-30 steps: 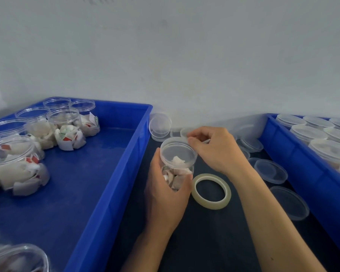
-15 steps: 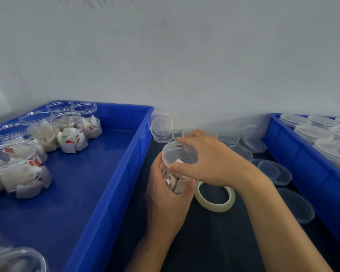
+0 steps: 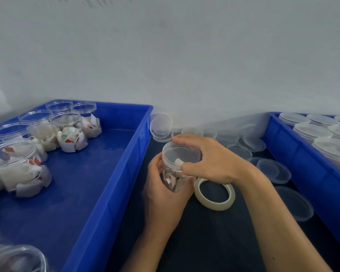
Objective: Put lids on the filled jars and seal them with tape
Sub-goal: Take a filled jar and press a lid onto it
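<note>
A clear filled jar (image 3: 172,180) stands between the two crates, wrapped from below by my left hand (image 3: 163,195). A clear lid (image 3: 180,154) sits on its mouth, and my right hand (image 3: 208,159) grips the lid's rim with thumb in front and fingers behind. A roll of clear tape (image 3: 214,194) lies flat on the dark table just right of the jar, partly under my right wrist.
The left blue crate (image 3: 114,185) holds several open filled jars (image 3: 67,130). The right blue crate (image 3: 294,163) holds several lidded jars (image 3: 310,132). Loose clear lids (image 3: 273,170) are scattered on the dark table between the crates and along the wall.
My right hand has moved from the lid's far edge to clasp across its rim, thumb now at the front. The jar has stayed in my left hand.
</note>
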